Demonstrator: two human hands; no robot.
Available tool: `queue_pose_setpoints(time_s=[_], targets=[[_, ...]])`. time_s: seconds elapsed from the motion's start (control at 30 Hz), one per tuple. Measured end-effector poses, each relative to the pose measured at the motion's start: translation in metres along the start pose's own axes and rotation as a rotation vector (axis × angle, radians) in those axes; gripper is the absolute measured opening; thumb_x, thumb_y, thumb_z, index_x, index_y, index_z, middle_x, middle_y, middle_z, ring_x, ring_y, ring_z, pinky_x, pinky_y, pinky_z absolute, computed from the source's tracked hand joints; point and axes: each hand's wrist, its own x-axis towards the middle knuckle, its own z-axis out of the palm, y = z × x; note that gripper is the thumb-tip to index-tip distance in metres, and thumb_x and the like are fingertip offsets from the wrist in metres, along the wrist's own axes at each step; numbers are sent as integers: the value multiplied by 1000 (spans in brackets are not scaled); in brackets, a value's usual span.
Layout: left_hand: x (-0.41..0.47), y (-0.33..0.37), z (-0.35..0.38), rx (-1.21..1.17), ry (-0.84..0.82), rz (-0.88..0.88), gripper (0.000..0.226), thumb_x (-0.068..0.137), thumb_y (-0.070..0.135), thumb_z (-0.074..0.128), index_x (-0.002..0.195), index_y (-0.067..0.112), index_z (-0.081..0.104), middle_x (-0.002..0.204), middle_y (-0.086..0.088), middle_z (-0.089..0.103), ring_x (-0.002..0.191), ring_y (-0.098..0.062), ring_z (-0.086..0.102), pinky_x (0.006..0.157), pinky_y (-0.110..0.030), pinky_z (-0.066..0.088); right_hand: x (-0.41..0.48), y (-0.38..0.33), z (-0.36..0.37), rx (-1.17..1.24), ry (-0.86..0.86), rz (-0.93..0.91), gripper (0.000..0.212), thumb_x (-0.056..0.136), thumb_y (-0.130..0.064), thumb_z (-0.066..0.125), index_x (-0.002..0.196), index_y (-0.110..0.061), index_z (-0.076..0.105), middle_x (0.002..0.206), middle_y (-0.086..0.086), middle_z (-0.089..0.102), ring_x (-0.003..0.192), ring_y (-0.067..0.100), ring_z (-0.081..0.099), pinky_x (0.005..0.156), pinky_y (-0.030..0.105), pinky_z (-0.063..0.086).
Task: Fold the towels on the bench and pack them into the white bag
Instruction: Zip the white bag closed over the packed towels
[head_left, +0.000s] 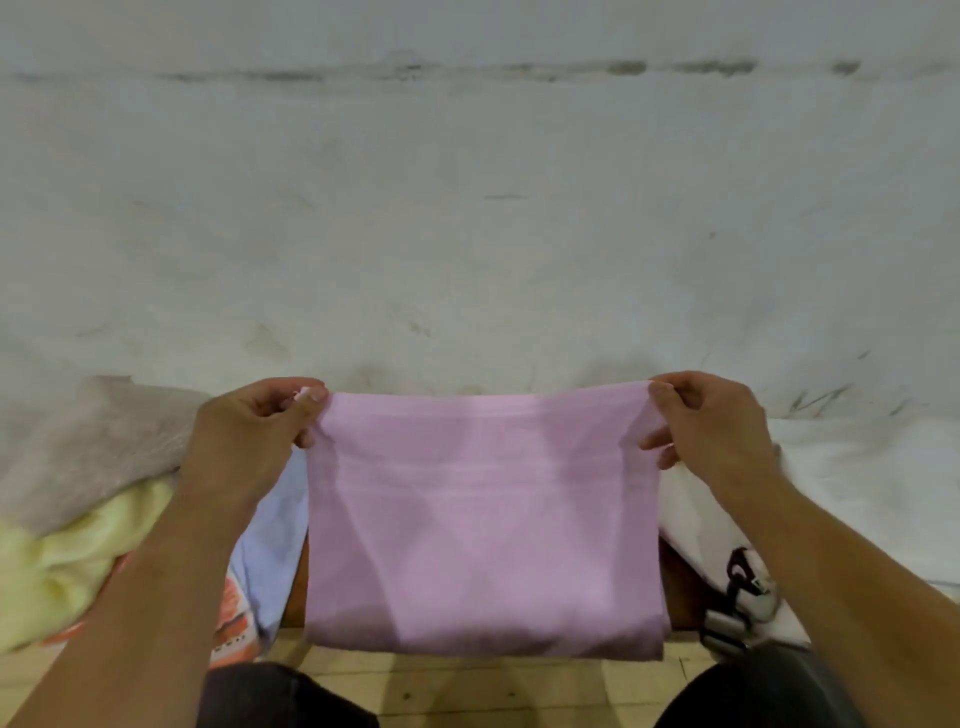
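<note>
Left hand (254, 426) and right hand (717, 421) each pinch an upper corner of the pink towel (483, 519), which hangs between them, top edge running hand to hand. The white bag (857, 483) lies just outside the right hand, the nearer one.

One pink towel (483, 519), one grey towel (98, 441), one yellow towel (67, 561), one blue towel (270, 545), one orange-patterned cloth (234, 613), one white bag (841, 493)

Pink towel (483, 519) held up, doubled, white bag (857, 493) right
</note>
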Motion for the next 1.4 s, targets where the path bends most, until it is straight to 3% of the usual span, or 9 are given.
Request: queue_pose_setpoints(time_s=[0.1, 0.23, 0.4, 0.57, 0.8, 0.93, 1.1, 1.2, 1.4], targets=[[-13, 26, -23, -113, -12, 28, 5, 90, 21, 74, 85, 22, 76, 79, -8, 76, 65, -7, 72, 59, -15, 53, -20, -25, -22, 78, -49, -19, 10, 101, -22, 61, 105, -19, 70, 70, 2, 76, 59, 30, 74, 60, 39, 62], [-35, 54, -50, -252, 5, 97, 7, 91, 24, 73, 89, 19, 77, 84, -5, 78, 81, -18, 73, 83, -47, 55, -48, -52, -42, 279, -17, -126, 11, 103, -16, 59, 105, -10, 68, 88, 12, 75, 66, 28, 76, 56, 34, 63], [-54, 81, -69, -367, 82, 239, 3, 92, 22, 73, 93, 21, 75, 82, -1, 75, 76, -17, 70, 82, -27, 59, -73, -72, -54, 358, 48, -260, 14, 104, -15, 55, 102, -10, 67, 88, 12, 74, 70, 25, 76, 66, 31, 63], [-70, 86, -75, -291, 21, 191, 17, 90, 15, 74, 106, 12, 74, 74, 3, 72, 64, -8, 65, 68, -16, 56, -86, -70, -59, 290, 75, -245, 15, 104, -18, 55, 104, -11, 68, 88, 8, 73, 62, 27, 74, 61, 35, 63], [-76, 84, -78, -305, -18, 91, 15, 88, 19, 76, 103, 18, 74, 74, -2, 72, 67, -10, 68, 65, -21, 56, -83, -60, -57, 198, 129, -246, 15, 103, -24, 56, 101, -20, 70, 84, -4, 74, 53, 28, 70, 61, 40, 61], [-60, 84, -64, -359, -4, 41, 12, 88, 11, 75, 100, 15, 73, 81, -6, 75, 82, -21, 75, 85, -36, 60, -67, -63, -46, 309, 95, -192, 14, 103, -19, 56, 104, -16, 69, 96, 4, 76, 75, 21, 77, 79, 37, 63], [-26, 112, -62, -281, -22, 173, 19, 81, 12, 81, 95, 23, 78, 98, -8, 75, 95, -20, 71, 99, -46, 55, -40, -95, -39, 149, 230, -313, 15, 102, -27, 56, 104, -22, 70, 100, -8, 73, 93, 5, 69, 89, 30, 57], [-17, 137, -73, -294, 65, 285, 25, 79, 7, 78, 96, 26, 78, 100, -3, 76, 94, -14, 70, 99, -42, 55, -41, -126, -47, 254, 273, -446, 17, 104, -25, 54, 110, -16, 67, 111, -10, 73, 100, -5, 66, 92, 18, 54], [-44, 131, -88, -141, 85, 367, 28, 84, 6, 75, 102, 27, 76, 101, 8, 76, 95, -6, 70, 91, -23, 54, -67, -113, -57, 231, 237, -464, 14, 106, -28, 50, 109, -23, 63, 113, -15, 73, 103, 3, 69, 91, 28, 57]])
